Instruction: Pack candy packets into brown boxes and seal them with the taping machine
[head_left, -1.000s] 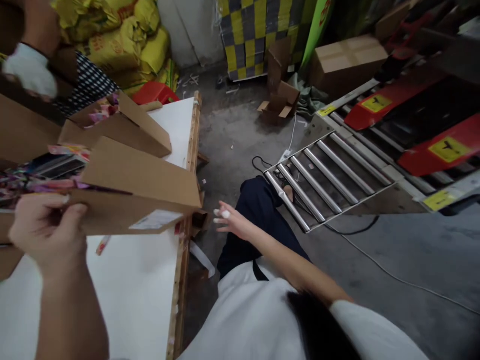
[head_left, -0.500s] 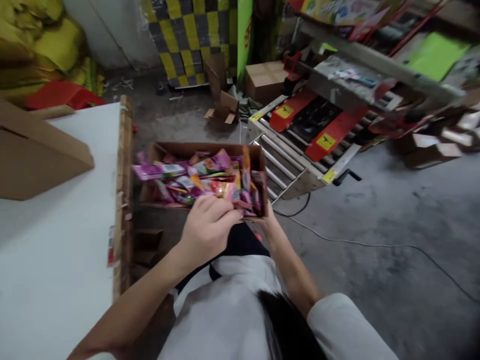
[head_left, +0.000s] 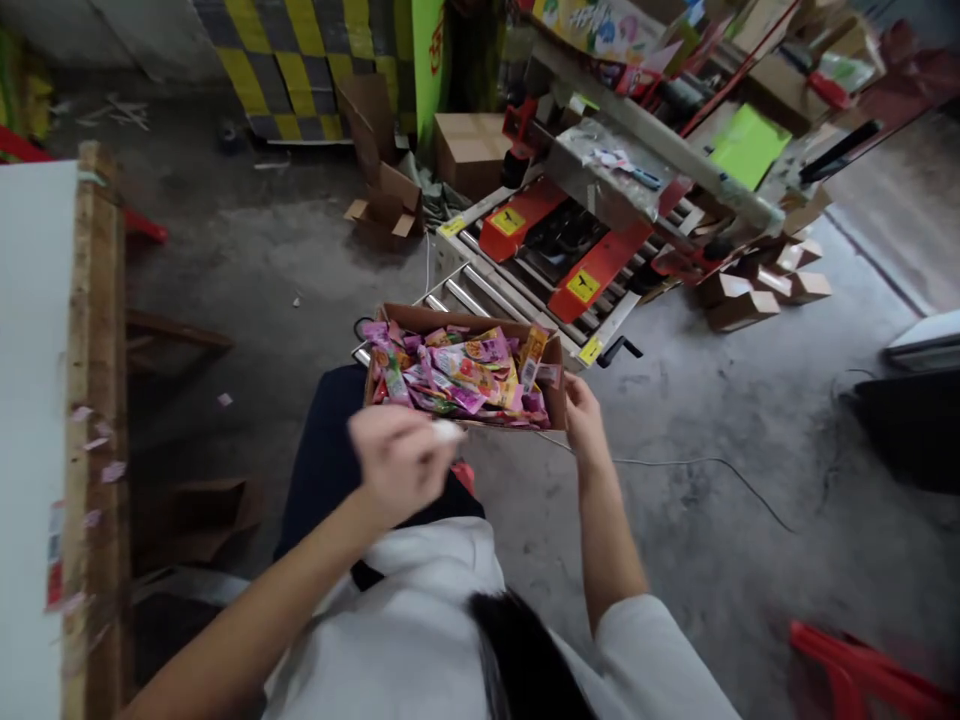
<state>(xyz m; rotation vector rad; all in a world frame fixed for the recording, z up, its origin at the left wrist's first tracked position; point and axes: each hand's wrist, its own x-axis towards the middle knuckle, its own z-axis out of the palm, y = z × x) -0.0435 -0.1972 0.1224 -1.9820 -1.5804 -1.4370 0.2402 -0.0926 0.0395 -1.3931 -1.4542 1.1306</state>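
Note:
An open cardboard box (head_left: 556,405) full of candy packets (head_left: 469,370) is held in front of my body. The packets are mostly pink and purple, with some yellow and orange ones. My right hand (head_left: 585,415) grips the box at its right end, with part of the fingers hidden behind the wall. Just below the near wall, my left hand (head_left: 401,458) is curled closed and smeared by motion. At its fingertips shows a small whitish thing (head_left: 448,431), too blurred to name.
Beyond the box stands a roller conveyor machine (head_left: 517,290) with red guides and a black crank. A white-topped table (head_left: 34,380) with a wooden edge is at the left. Cartons (head_left: 472,150) lie on the floor. A cable (head_left: 675,461) runs across the floor, and a red stool (head_left: 862,670) is at lower right.
The box has shifted right relative to the table as my view turned right. My left hand has come off the packets and the near wall, towards my body.

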